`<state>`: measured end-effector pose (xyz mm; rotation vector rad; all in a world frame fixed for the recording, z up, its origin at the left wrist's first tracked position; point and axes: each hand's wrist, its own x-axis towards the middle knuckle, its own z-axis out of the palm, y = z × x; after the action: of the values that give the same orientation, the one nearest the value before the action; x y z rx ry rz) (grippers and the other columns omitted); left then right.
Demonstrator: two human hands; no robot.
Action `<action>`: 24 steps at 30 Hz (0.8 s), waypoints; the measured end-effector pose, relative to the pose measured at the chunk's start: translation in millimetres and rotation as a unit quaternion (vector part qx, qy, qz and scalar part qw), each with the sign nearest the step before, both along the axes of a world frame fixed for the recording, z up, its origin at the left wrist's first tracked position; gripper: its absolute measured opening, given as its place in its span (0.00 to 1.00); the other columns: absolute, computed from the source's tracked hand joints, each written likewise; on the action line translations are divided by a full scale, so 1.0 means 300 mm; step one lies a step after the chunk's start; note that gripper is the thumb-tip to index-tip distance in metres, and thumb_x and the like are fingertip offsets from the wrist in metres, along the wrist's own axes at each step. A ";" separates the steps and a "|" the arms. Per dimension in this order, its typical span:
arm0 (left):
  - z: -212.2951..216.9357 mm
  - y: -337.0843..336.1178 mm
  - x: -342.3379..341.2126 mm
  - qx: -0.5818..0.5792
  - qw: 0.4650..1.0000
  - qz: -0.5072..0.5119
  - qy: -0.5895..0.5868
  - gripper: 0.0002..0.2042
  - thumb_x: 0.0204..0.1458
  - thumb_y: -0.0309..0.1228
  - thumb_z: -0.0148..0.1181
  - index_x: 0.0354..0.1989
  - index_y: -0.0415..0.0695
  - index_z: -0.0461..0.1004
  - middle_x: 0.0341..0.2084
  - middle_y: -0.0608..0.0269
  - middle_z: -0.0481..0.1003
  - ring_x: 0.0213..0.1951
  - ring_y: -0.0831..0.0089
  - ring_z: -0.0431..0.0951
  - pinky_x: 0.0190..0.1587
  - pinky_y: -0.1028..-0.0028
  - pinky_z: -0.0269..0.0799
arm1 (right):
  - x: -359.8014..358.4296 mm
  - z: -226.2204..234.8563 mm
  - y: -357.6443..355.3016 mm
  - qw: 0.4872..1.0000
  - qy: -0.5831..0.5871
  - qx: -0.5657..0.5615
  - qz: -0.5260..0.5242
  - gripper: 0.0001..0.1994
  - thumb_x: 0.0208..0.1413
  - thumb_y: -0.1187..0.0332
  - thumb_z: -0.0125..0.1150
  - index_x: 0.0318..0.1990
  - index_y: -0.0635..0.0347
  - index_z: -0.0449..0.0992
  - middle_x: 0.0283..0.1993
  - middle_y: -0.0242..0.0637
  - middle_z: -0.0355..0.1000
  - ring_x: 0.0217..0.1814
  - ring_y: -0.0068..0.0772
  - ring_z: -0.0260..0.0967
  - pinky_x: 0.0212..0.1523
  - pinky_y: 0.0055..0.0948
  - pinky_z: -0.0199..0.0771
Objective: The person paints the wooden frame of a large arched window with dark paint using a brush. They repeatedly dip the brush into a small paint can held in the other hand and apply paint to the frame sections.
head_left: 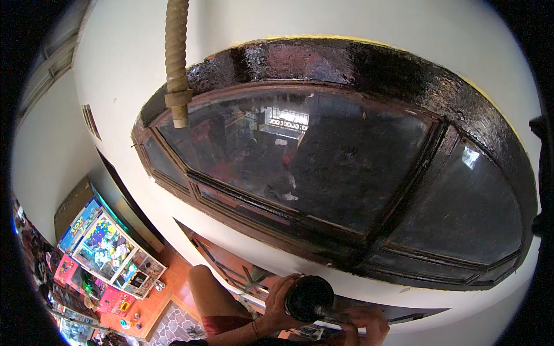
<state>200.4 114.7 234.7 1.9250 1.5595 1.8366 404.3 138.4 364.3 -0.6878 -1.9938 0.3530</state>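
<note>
1. The left hand (281,301) is grasping a round can (309,298) from its left side, the fingers curling around the wall; the open top is facing the camera and showing a dark, glossy inside.
2. The right hand (369,324) is pinching what is looking like a brush (333,316), its near end lying at the can's lower right rim; its far end is hiding behind the fingers.
3. The can is sitting between the two hands at the lower middle of the view, below an arched window frame (398,230) that is shining dark brown.
4. A ridged beige tube (176,52) is hanging in front of the frame's upper left.
5. A bent knee (209,288) is showing left of the can, and a colourful toy cabinet (142,268) is standing farther left on orange floor tiles (180,275).
</note>
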 end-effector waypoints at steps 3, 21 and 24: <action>-0.009 0.000 -0.020 -0.016 1.000 0.007 0.004 0.57 0.31 0.47 0.85 0.69 0.41 0.55 0.59 0.39 0.67 0.60 0.45 0.72 0.60 0.49 0.70 | -0.006 0.000 0.005 1.000 0.011 -0.007 0.005 0.08 0.53 0.77 0.65 0.39 0.61 0.72 0.40 0.47 0.78 0.41 0.50 0.78 0.37 0.41 0.79; -0.010 -0.011 -0.051 -0.019 1.000 0.004 0.013 0.56 0.31 0.45 0.84 0.69 0.39 0.55 0.61 0.38 0.66 0.61 0.44 0.70 0.61 0.48 0.68 | -0.066 0.036 0.020 0.999 -0.021 0.001 0.025 0.12 0.49 0.78 0.68 0.38 0.60 0.71 0.40 0.44 0.78 0.39 0.49 0.76 0.37 0.41 0.77; -0.004 -0.022 -0.060 -0.082 0.997 0.002 0.013 0.57 0.30 0.45 0.85 0.69 0.40 0.55 0.61 0.38 0.66 0.61 0.44 0.70 0.62 0.48 0.67 | -0.080 0.042 0.026 0.998 -0.038 0.043 0.026 0.10 0.49 0.80 0.67 0.38 0.60 0.74 0.41 0.42 0.78 0.40 0.48 0.76 0.39 0.41 0.77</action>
<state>182.4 108.2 233.4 1.8816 1.6654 1.6337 380.4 146.2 377.0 -0.6029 -2.0887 0.2734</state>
